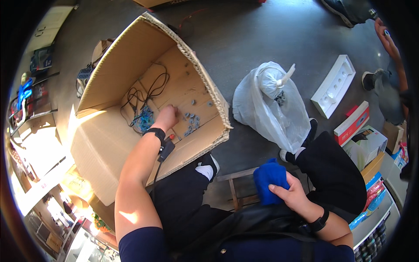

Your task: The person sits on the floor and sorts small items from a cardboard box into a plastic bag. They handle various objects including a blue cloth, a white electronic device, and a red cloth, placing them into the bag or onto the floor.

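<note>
My left hand [166, 117] reaches down into a large cardboard box [113, 77] with ragged rims. Its fingers are curled and partly hidden, so I cannot tell whether it grips anything. Several small grey round parts [193, 122] lie on the box bottom to the right of that hand. On its other side are a looped black cable [160, 82] and a tangle of thin blue strands [144, 118]. A small red piece [172, 136] shows near my wrist. In my right hand [293, 193], above my lap, is a bunched blue cloth [270, 180], pinched between thumb and fingers.
A white plastic bag [255, 104] with a knotted bag and grey parts inside stands right of the box. Beyond it lie a white foam tray [334, 86] and a red-and-white carton [352, 124]. Another person's hand [388, 39] appears at upper right.
</note>
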`<state>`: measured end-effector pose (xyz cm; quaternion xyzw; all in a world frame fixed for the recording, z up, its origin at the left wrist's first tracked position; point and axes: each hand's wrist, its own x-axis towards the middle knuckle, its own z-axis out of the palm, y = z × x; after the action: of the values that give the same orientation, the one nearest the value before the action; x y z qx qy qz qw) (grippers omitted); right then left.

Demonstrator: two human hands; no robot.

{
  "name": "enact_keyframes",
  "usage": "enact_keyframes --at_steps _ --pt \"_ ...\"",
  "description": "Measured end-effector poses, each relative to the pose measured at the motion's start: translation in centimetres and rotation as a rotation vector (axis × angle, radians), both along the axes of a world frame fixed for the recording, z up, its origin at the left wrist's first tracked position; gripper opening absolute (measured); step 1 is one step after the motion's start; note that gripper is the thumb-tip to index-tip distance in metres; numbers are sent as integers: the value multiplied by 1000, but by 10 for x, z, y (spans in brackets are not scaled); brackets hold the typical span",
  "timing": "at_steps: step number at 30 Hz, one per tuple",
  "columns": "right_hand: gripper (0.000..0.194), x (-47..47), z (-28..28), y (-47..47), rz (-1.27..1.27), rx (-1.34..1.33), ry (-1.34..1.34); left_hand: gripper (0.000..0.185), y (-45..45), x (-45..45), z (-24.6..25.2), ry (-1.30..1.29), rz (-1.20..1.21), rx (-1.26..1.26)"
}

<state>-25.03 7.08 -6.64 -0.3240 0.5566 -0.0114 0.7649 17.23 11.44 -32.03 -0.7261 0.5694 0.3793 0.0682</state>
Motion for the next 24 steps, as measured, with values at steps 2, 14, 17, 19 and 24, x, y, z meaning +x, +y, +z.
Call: enact_keyframes --at_steps 2,14,17,19,24 --pt "32 0 1 1 -35 7 -13 14 -22 7 25 50 134 105" --pt "33 -14 8 12 112 -160 -68 13 -139 -123 264 976 322 -71" --pt "32 -17 8 18 139 -246 -81 18 -154 -193 244 988 285 9" --pt "31 -19 7 22 167 -315 -78 23 -157 -231 230 942 330 -44" --pt "30 -27 3 26 236 -423 -24 28 -153 -217 231 768 188 -17"
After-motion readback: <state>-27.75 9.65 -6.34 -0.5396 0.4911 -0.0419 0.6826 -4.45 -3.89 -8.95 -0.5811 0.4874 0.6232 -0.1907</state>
